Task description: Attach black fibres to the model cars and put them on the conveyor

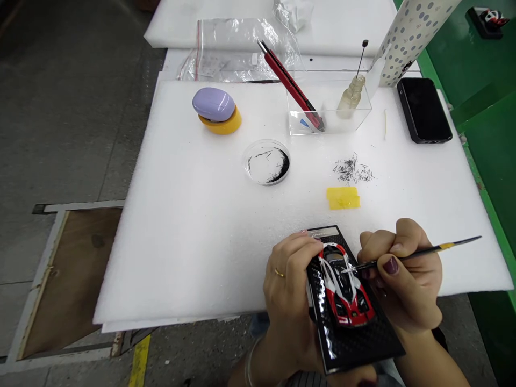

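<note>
A red, white and black model car [353,312] sits on a glossy black display base [363,346], tilted over the table's near edge. My left hand [292,290] is wrapped round the base's left side and holds it. In my right hand [407,274] a thin dark brush-like tool [425,251] with a yellow band is pinched between thumb and fingers. Its fine tip meets or hovers just over the middle of the car; I cannot tell whether it touches. Beyond the base lie a yellow sticky piece [343,198] and a scatter of fine black slivers [352,170].
A round clear dish [266,180] holds more black slivers. Behind it stand a purple-and-yellow oval case [215,107], a clear tray [296,126] with a red pen [290,80] and a small glass bottle [351,97]. A black phone-like device [424,110] lies at the right.
</note>
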A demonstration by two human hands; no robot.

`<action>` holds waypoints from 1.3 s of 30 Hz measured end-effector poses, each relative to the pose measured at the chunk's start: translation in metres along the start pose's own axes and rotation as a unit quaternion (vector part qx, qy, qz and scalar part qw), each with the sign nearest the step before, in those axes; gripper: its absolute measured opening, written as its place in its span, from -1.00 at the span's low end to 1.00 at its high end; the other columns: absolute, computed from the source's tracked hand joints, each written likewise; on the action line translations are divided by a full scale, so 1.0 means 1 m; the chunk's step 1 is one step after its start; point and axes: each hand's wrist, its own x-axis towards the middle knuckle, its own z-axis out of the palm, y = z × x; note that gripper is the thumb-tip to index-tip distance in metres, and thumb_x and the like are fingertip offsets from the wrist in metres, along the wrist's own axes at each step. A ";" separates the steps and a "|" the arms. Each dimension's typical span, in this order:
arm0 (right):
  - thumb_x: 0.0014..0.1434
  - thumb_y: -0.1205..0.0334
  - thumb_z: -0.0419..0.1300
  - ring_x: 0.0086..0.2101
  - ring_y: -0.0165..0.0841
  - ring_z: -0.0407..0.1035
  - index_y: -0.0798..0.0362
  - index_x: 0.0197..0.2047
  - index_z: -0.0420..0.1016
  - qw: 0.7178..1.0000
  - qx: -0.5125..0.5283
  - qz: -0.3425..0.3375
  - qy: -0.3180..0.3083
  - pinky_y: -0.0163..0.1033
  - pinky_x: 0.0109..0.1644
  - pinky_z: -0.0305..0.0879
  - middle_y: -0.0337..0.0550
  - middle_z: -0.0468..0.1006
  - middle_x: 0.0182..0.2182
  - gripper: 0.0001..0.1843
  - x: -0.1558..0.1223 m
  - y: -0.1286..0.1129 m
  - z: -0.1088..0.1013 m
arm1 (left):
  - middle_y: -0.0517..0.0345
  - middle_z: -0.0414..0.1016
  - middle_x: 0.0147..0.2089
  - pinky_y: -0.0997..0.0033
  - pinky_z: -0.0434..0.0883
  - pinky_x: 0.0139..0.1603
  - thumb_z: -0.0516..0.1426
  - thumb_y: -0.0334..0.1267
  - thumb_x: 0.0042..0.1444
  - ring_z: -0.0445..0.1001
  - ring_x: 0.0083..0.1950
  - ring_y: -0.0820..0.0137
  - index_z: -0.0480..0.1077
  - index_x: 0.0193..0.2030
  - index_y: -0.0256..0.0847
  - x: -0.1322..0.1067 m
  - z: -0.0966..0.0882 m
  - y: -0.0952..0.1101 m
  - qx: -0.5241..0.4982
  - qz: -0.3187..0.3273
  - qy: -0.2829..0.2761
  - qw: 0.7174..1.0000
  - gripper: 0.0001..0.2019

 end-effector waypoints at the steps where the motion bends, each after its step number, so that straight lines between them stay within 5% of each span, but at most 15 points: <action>1: 0.26 0.34 0.30 -0.59 -0.42 0.20 -0.08 -0.24 0.49 1.000 -0.001 0.001 0.001 -0.28 -0.55 0.16 -0.31 0.45 -0.56 -0.89 0.000 0.000 0.000 | 0.04 0.54 -0.03 0.08 0.46 0.16 0.02 -0.20 0.40 0.50 0.13 0.17 0.40 0.06 -0.13 0.000 0.000 0.000 0.002 -0.002 -0.002 1.000 -0.79; 6: 0.25 0.32 0.32 -0.60 -0.41 0.21 -0.08 -0.25 0.49 1.000 -0.005 -0.003 0.004 -0.27 -0.57 0.16 -0.31 0.45 -0.57 -0.89 0.000 0.000 -0.001 | 0.00 0.54 -0.03 0.05 0.47 0.14 0.00 -0.07 0.42 0.51 0.11 0.14 0.40 0.06 -0.14 0.000 0.000 0.000 0.005 0.005 -0.001 1.000 -0.72; 21: 0.25 0.28 0.32 -0.60 -0.42 0.15 -0.11 -0.27 0.44 1.000 -0.017 0.001 0.011 -0.27 -0.54 0.13 -0.32 0.43 -0.58 -0.87 -0.002 0.001 0.000 | 0.04 0.53 -0.05 0.09 0.45 0.15 0.03 -0.25 0.40 0.50 0.12 0.18 0.39 0.06 -0.13 0.001 0.000 0.002 0.008 0.002 -0.002 1.000 -0.81; 27: 0.20 0.29 0.34 -0.60 -0.45 0.13 -0.06 -0.28 0.47 0.999 0.036 -0.004 0.035 -0.35 -0.61 0.03 -0.34 0.36 -0.60 -0.89 0.005 -0.002 -0.002 | 0.05 0.50 0.03 0.12 0.44 0.22 0.04 -0.33 0.39 0.46 0.19 0.21 0.34 0.13 -0.13 0.003 -0.013 -0.002 0.012 0.010 -0.070 0.997 -0.77; 29: 0.20 0.28 0.35 -0.60 -0.45 0.14 -0.04 -0.28 0.52 0.997 0.020 -0.037 0.068 -0.35 -0.61 0.03 -0.33 0.35 -0.61 -0.92 0.007 -0.008 -0.009 | 0.00 0.49 0.06 0.06 0.43 0.25 0.04 -0.20 0.40 0.45 0.21 0.16 0.31 0.17 -0.16 0.005 -0.017 0.000 0.009 0.026 -0.103 0.994 -0.74; 31: 0.26 0.20 0.33 -0.59 -0.44 0.21 -0.03 -0.27 0.58 0.991 -0.038 -0.075 0.107 -0.31 -0.55 0.15 -0.29 0.42 -0.58 -0.94 0.005 -0.018 -0.018 | -0.06 0.47 0.05 -0.03 0.42 0.24 0.06 0.14 0.34 0.44 0.20 0.08 0.30 0.18 -0.19 0.006 -0.017 0.004 0.004 0.041 -0.105 0.994 -0.52; 34: 0.38 0.08 0.22 -0.51 -0.38 0.40 -0.05 -0.23 0.65 0.978 -0.145 -0.084 0.127 -0.20 -0.36 0.36 -0.18 0.58 -0.44 -0.77 -0.007 -0.033 -0.033 | -0.08 0.45 0.02 -0.12 0.39 0.24 0.10 0.54 0.03 0.45 0.15 0.01 0.27 0.17 -0.20 0.002 -0.006 0.014 0.017 0.061 -0.074 0.995 -0.14; 39: 0.37 0.11 0.23 -0.22 -0.25 0.59 -0.04 -0.17 0.65 0.954 -0.259 -0.110 0.101 -0.12 -0.03 0.44 -0.16 0.69 -0.29 -0.81 -0.027 -0.042 -0.047 | -0.12 0.45 0.01 -0.26 0.07 0.40 0.27 0.53 -0.21 0.38 0.17 -0.07 0.25 0.16 -0.21 -0.014 0.024 0.028 0.085 0.067 -0.037 0.993 -0.01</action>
